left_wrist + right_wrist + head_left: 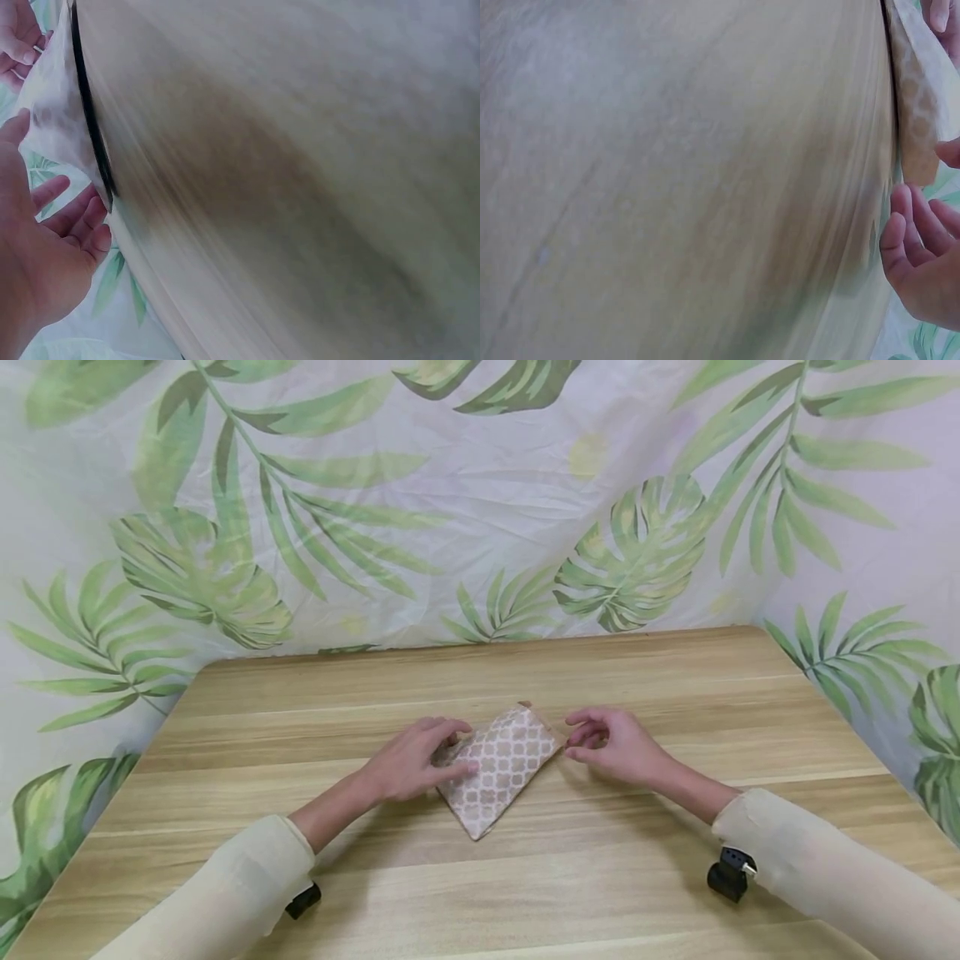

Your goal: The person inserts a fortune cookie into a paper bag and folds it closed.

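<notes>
Sleeves (225,893) frame the near edge of the counter (525,877). Mid-counter lies a patterned pouch (504,766), flat and turned diagonally. Left hand (416,762) rests on its left end, fingers relaxed, thumb touching the fabric. Right hand (611,745) sits just beside its right corner, fingers loosely curled, holding nothing.

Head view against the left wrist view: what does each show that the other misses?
Only the head view shows both sleeves, the whole pouch lying flat on the table, and the left hand resting on its left end, the right hand just beside its right corner. Only the left wrist view shows the left palm from close up. Both show the pouch, table and leaf-print backdrop.
</notes>
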Available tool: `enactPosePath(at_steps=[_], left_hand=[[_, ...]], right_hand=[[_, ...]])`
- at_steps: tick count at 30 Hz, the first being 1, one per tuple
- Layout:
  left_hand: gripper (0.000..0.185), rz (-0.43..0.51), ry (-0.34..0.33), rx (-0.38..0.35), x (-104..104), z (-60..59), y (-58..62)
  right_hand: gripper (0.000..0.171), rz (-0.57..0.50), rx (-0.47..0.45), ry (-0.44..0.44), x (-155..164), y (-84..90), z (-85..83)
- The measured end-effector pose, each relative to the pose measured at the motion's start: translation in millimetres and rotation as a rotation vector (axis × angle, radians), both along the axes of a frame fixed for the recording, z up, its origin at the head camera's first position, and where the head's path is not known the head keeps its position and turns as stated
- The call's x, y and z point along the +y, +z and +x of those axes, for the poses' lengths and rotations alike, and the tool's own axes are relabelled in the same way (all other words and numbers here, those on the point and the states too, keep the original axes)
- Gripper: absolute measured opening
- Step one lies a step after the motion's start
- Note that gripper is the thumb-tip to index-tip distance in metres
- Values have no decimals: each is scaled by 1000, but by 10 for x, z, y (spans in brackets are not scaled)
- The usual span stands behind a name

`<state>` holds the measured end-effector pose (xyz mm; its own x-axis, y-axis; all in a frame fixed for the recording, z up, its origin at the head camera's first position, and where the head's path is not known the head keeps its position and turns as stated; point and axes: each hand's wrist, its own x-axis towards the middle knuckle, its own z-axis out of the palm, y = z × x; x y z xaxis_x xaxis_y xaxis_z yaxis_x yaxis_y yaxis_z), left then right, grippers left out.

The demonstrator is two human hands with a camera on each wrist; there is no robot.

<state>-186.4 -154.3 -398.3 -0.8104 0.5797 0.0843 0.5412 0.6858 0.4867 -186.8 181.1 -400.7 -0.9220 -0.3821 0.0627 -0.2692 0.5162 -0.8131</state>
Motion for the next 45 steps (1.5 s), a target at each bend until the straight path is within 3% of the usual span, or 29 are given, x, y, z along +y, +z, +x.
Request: enactPosePath(at_steps=[16,25,30,35,39,45], left_hand=[[60,179,-27,-236,134,-25,42],[66,269,41,-328,256,-15,78],[71,322,73,-328,290,-17,69],[76,412,129,-374,336,-16,74],[80,486,140,-348,376,-18,98],[82,528,120,-182,415,1,150]], right_hand=[[67,-78,-142,-18,-135,11,-11],[84,-141,-184,-18,-182,56,-22],[84,-150,-168,-28,-208,84,-17],[84,-174,-120,-24,-226,115,-24],[84,-200,-36,-9,-242,154,-32],[82,-241,96,16,-258,217,-32]])
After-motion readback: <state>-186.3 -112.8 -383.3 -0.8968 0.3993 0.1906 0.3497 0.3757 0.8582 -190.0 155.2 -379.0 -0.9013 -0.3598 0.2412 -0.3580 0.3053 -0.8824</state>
